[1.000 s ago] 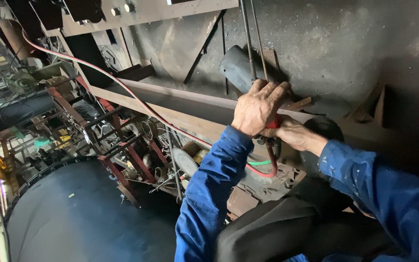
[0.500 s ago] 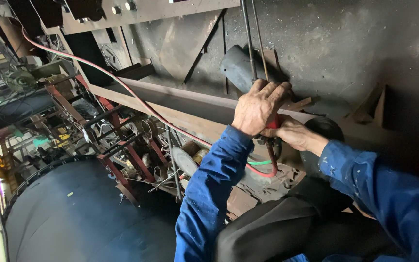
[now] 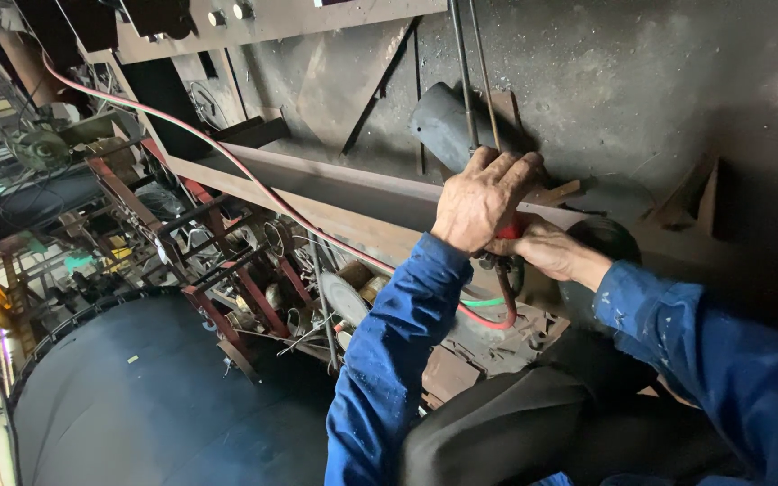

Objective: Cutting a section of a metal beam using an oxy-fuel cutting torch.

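Note:
My left hand (image 3: 483, 198) is closed over the lower end of two thin metal rods (image 3: 465, 72) that run up the sooty steel wall. Just below it, my right hand (image 3: 547, 250) grips a red-handled fitting (image 3: 508, 231), which is mostly hidden between the two hands. A red hose (image 3: 254, 184) comes from the upper left along the rusty beam (image 3: 317, 193) and loops up to the fitting, with a green hose (image 3: 488, 302) beside it. Both arms wear blue sleeves.
A dark cylinder (image 3: 438, 121) juts from the wall behind the rods. Red-brown metal frames and scrap parts (image 3: 227, 261) are piled left of my arms. A large dark round tank (image 3: 137, 396) fills the lower left. My dark-trousered knee (image 3: 515, 432) is below.

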